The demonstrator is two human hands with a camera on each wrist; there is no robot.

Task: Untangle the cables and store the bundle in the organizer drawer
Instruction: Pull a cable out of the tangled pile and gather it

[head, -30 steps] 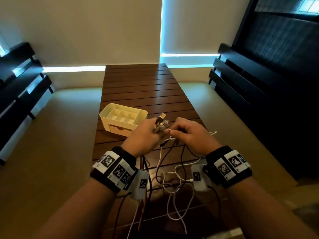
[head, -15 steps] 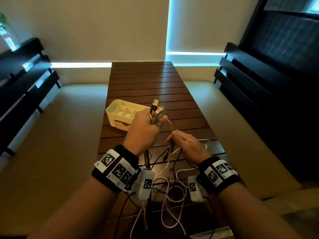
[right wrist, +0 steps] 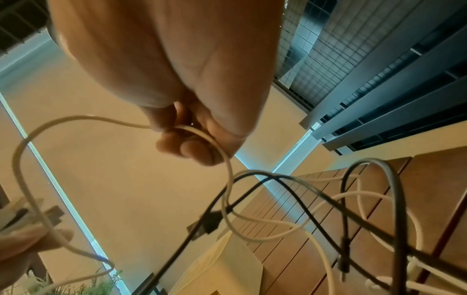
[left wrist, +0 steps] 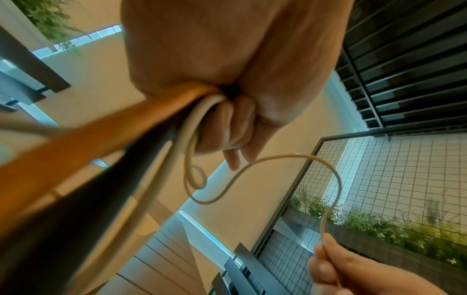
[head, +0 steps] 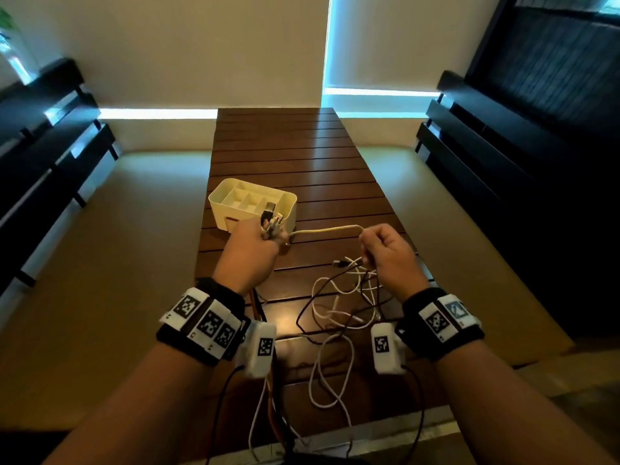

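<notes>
My left hand (head: 258,246) grips a bunch of cable plug ends (head: 271,220) that stick up from the fist, held just in front of the cream organizer (head: 251,203). In the left wrist view the orange, black and white cables (left wrist: 141,127) run out of that fist. A white cable (head: 325,230) stretches from the left hand to my right hand (head: 385,250), which pinches it between thumb and fingers (right wrist: 192,143). Below the right hand hangs a tangle of black and white cables (head: 345,297), down to the slatted wooden table (head: 302,156).
The organizer has open top compartments and a drawer in its front wall, mostly hidden behind my left hand. Dark benches (head: 50,135) flank the table on both sides. More cable loops (head: 328,377) trail over the near table edge.
My hands have moved apart: the right hand has drawn the white cable out to the right, and the left hand has shifted towards the organizer with the plugs.
</notes>
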